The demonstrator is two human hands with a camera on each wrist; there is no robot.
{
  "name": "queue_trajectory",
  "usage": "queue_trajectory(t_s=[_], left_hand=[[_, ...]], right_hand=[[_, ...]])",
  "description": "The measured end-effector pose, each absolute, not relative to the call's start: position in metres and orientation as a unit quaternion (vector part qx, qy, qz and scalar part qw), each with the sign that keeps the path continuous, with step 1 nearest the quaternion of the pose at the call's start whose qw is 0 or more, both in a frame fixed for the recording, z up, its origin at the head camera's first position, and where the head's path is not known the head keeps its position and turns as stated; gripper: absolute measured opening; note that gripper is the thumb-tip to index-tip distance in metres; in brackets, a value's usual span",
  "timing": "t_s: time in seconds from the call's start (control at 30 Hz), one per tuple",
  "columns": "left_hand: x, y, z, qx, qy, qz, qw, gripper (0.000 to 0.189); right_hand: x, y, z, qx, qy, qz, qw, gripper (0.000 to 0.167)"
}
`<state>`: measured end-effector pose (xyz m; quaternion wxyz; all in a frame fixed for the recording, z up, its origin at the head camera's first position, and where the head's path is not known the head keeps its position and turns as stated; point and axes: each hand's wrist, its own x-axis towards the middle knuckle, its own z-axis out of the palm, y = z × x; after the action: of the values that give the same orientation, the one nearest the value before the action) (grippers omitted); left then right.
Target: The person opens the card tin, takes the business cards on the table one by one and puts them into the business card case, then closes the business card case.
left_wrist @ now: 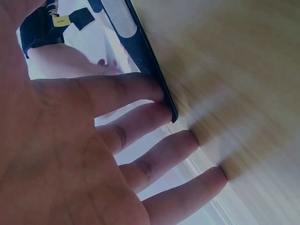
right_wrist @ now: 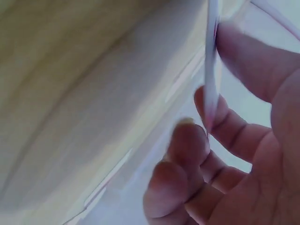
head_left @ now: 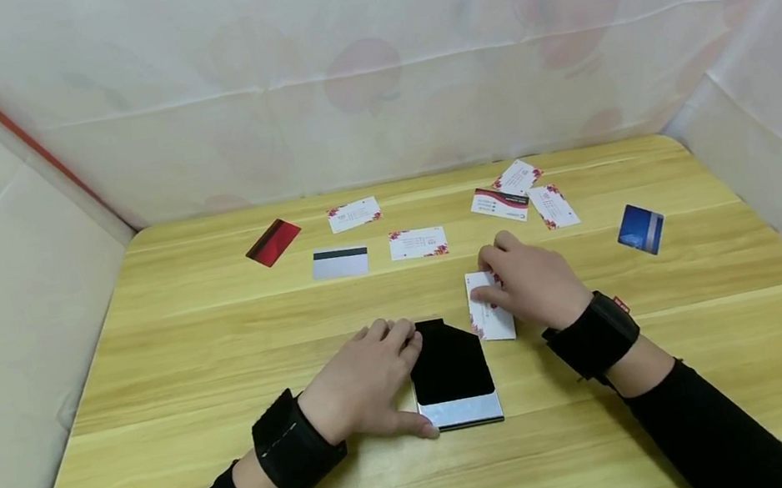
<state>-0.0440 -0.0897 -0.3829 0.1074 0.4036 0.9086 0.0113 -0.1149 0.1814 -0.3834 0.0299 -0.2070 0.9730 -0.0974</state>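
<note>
A black card case (head_left: 450,366) with a silver strip along its near end lies on the table. My left hand (head_left: 373,377) is at its left side, thumb at the near left corner and fingertips at the upper left edge. In the left wrist view, fairly straight fingers (left_wrist: 129,91) touch the case's dark edge (left_wrist: 145,58). Just right of the case, my right hand (head_left: 536,277) pinches a white business card stack (head_left: 491,322) with red floral corners. The right wrist view has the stack edge-on between thumb (right_wrist: 253,58) and fingers.
Farther back lie a red card (head_left: 274,243), a white card with a dark stripe (head_left: 340,262), and two floral business cards (head_left: 418,243). Three overlapping business cards (head_left: 499,204) are at the back right. A blue card (head_left: 640,229) lies far right. Pale curtains (head_left: 374,128) enclose the table.
</note>
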Motion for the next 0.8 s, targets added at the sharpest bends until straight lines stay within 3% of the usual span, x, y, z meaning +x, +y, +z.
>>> queue_trajectory(t_s=[0.2, 0.47, 0.63, 0.8], left_hand=[[-0.045, -0.090, -0.382, 0.404, 0.909, 0.009, 0.106, 0.113], [-0.047, -0.090, -0.383, 0.401, 0.908, 0.009, 0.118, 0.113], [-0.047, -0.089, -0.383, 0.402, 0.908, 0.012, 0.114, 0.113], [-0.048, -0.089, -0.383, 0.404, 0.908, 0.012, 0.113, 0.113]], right_hand=[[-0.117, 0.178, -0.378, -0.252, 0.955, -0.153, -0.011, 0.019], [-0.112, 0.173, -0.372, -0.281, 0.927, -0.245, -0.037, 0.018], [-0.107, 0.171, -0.362, -0.290, 0.885, -0.364, -0.013, 0.018], [-0.107, 0.171, -0.360, -0.311, 0.863, -0.397, 0.025, 0.034]])
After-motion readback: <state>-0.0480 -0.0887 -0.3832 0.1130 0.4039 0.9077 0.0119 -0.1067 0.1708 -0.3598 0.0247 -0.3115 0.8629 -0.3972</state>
